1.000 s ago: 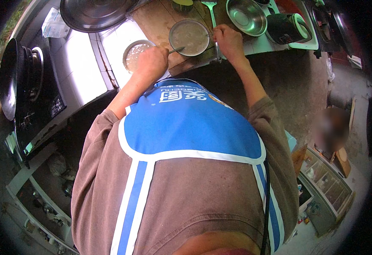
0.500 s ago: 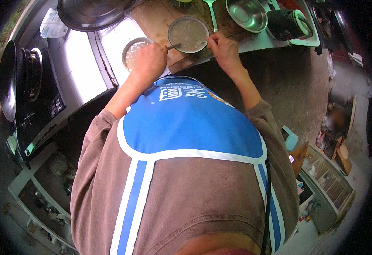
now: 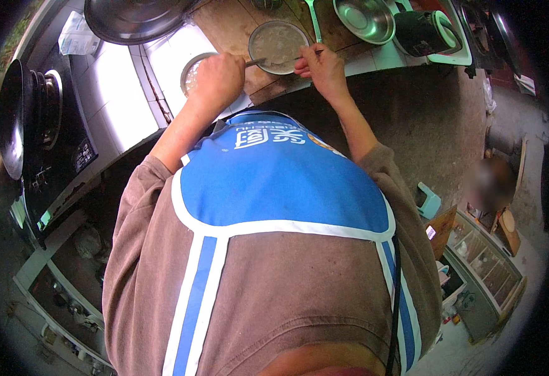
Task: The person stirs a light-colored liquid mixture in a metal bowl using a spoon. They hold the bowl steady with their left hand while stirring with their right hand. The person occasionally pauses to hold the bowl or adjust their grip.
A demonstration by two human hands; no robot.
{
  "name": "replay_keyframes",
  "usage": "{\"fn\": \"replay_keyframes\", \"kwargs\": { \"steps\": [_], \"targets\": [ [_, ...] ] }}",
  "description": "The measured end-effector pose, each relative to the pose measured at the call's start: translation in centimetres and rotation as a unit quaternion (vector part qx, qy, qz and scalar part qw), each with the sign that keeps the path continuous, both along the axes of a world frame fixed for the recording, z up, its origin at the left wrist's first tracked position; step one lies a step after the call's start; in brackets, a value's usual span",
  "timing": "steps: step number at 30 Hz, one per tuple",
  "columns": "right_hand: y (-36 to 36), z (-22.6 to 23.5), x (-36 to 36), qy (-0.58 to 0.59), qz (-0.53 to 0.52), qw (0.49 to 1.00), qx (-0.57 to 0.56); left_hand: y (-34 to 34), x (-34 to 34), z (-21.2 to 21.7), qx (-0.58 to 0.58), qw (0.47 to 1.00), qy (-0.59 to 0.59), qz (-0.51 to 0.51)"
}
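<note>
A round pale-rimmed bowl [image 3: 250, 46] of cloudy, beige-grey mixture stands on the wooden board. My left hand [image 3: 220, 81] is closed in a fist around a dark, thin utensil [image 3: 255, 62], whose tip reaches over the bowl's left edge; its exact kind cannot be made out. At the bowl's right edge, my right hand [image 3: 323, 69] pinches a slim dark utensil [image 3: 317, 52] whose end points left over the bowl. Partly hidden behind my left hand is a second bowl [image 3: 184, 70] with whitish pieces inside.
A green-handled utensil [image 3: 314, 22] lies beyond my right hand. Farther right are a steel basin [image 3: 374, 22] and a dark pot [image 3: 418, 34]. A large black wok [image 3: 133, 22] stands at the far left; a stove [image 3: 67, 144] with pans is left. The counter's front edge runs before me.
My right hand has shifted slightly left and turned, its fingers reaching farther over the bowl's edge. My left hand has risen a little, its utensil still over the bowl's left side.
</note>
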State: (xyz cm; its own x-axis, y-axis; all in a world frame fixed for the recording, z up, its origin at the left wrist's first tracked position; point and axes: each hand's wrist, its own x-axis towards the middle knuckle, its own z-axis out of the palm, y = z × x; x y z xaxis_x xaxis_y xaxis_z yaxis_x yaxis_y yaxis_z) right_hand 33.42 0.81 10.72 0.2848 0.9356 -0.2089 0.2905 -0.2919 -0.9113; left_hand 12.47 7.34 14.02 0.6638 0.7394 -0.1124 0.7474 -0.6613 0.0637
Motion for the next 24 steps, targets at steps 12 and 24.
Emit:
{"fn": "replay_keyframes", "kwargs": {
  "steps": [12, 24],
  "targets": [
    [-1.0, -1.6, -1.6, 0.202, -0.101, 0.974, 0.035, 1.1, 0.1, 0.5, 0.008, 1.000, -0.011, 0.001],
    [-1.8, -2.4, -0.7, 0.246, -0.122, 0.961, 0.036, 1.6, 0.6, 0.6, -0.014, 1.000, 0.000, 0.020]
  ]
}}
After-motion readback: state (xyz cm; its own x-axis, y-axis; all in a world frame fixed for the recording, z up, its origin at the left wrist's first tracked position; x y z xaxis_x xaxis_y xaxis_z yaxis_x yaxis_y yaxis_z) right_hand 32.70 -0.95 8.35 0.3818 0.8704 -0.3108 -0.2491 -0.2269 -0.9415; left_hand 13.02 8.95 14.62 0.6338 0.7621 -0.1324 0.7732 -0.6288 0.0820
